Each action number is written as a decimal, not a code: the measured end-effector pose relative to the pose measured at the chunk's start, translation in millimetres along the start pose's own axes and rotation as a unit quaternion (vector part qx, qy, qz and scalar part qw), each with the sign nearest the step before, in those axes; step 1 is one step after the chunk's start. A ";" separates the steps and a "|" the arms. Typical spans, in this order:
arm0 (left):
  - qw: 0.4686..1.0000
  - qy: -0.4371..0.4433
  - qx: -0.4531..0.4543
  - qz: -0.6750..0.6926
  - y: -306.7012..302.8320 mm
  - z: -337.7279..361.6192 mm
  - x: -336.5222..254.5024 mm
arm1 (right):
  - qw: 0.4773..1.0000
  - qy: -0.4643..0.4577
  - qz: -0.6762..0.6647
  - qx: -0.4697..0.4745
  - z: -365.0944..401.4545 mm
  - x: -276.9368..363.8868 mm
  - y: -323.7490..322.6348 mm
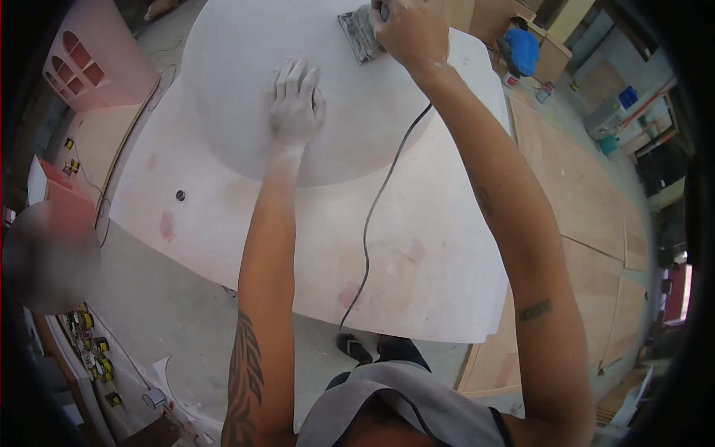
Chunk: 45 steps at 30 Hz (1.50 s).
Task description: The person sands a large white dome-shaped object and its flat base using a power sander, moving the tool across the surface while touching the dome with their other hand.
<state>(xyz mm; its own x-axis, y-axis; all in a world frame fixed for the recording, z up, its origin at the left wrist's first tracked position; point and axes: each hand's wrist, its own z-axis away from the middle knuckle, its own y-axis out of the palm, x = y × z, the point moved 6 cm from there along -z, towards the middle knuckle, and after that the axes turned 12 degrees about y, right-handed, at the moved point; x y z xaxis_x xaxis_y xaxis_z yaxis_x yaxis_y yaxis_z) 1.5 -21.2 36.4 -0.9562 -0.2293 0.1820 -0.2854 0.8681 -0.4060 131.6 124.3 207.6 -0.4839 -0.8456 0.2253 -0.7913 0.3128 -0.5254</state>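
**Where the dust lies thick: head view, hold and handling**

Although both arms reach forward, they are used differently. The left hand [296, 104], powdered white, lies flat on the round white dusty board [238, 67] with its fingers straight and spread, holding nothing. The right hand [411, 31] has its fingers curled tight round the grey electric hand sander [360, 33], which sits at the board's far edge, top centre of frame. The thin black cord [372, 216] trails back toward the person across the larger white panel [432, 253] under the board. The sander is probably compact, rigid and fairly light. It is best gripped from above over its body, clear of the abrasive pad, and fine dust could make it slippery. Pale plywood sheets [588, 194] lie at right, and another person in a blue top [523, 48] crouches beyond.
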 end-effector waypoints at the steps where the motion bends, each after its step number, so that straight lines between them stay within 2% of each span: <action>1: 1.000 -0.003 0.001 -0.001 -0.2 -0.2 -0.7 | 1.000 -0.001 0.010 -0.018 15.0 -2.1 0.0; 3: 1.000 -0.005 -0.003 0.002 0.2 -1.2 -1.7 | 0.999 -0.004 0.025 -0.038 43.1 -5.3 -4.6; 7: 1.000 -0.008 -0.010 -0.002 1.4 0.5 2.7 | 1.000 -0.028 0.005 -0.006 85.4 -8.3 -10.4; 11: 1.000 -0.007 -0.011 -0.010 0.1 3.3 3.7 | 0.998 -0.062 0.011 0.012 85.4 -7.5 -6.6; 18: 1.000 -0.015 -0.018 0.008 0.7 -2.1 0.2 | 0.995 -0.095 0.023 -0.033 -6.1 14.5 1.8; 20: 1.000 -0.010 -0.020 0.009 1.6 -3.5 -1.0 | 0.997 -0.053 0.031 0.048 -38.6 21.2 6.7; 27: 0.998 -0.025 -0.039 0.035 -4.5 0.1 4.3 | 0.995 -0.026 0.061 0.079 -100.3 45.0 28.2; 30: 0.997 -0.038 -0.049 0.042 -4.9 3.1 8.1 | 0.995 -0.034 0.062 0.073 -80.4 55.8 24.7; 32: 0.991 -0.078 -0.086 0.062 -7.2 9.4 12.1 | 0.995 -0.034 0.047 0.081 -49.7 63.3 14.8; 34: 0.992 -0.074 -0.083 0.056 -7.5 12.3 11.9 | 0.995 -0.035 0.034 0.083 -20.1 64.1 11.5; 36: 0.993 -0.065 -0.085 0.048 -8.2 4.2 13.0 | 0.998 -0.064 0.011 -0.014 10.9 57.8 12.6; 40: 0.988 -0.078 -0.101 0.084 -12.1 5.6 11.9 | 0.993 -0.115 0.008 -0.005 58.0 56.1 -1.0; 45: 0.985 -0.089 -0.111 0.100 -8.6 7.9 14.4 | 0.990 -0.140 0.019 0.001 69.7 50.5 -3.7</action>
<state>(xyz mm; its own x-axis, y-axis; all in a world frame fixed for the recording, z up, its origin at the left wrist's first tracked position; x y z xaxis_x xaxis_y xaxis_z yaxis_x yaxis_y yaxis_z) -10.4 -35.4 35.4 -0.9936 -0.1014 -0.0499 -0.0889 0.9738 -0.2091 136.2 50.3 163.8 -0.3908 -0.9199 -0.0318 -0.7736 0.3470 -0.5302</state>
